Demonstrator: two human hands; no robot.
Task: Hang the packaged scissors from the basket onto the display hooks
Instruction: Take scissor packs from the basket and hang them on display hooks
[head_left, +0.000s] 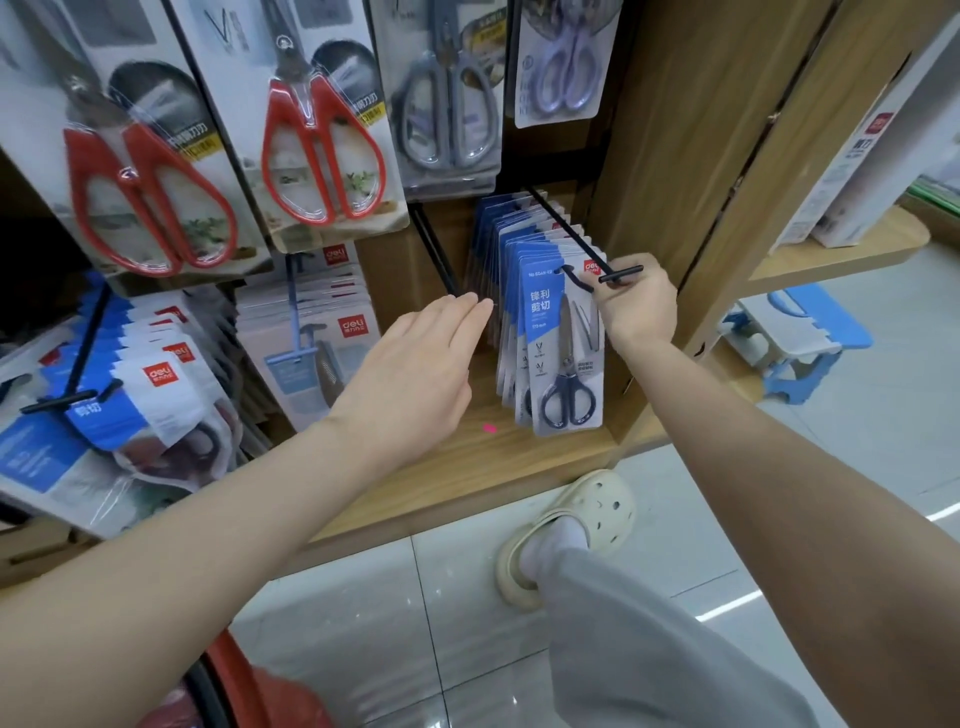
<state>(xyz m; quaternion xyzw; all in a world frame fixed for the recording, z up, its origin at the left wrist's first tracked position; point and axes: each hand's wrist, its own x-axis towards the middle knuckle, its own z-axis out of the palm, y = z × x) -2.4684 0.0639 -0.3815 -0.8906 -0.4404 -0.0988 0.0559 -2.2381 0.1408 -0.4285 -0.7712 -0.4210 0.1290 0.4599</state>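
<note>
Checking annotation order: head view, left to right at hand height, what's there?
Deli pouches → left hand → blue-handled scissors pack → right hand → blue stool.

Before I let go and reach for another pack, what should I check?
1. Front pack on hook: ok, it hangs with the row.
2. Pack facing out, upright: ok.
3. Right hand clear of hook: not ok, its fingers curl round the tip.
4. Left hand free: ok, open, holding nothing.
5. Basket stock: cannot tell, only a red edge shows.
</note>
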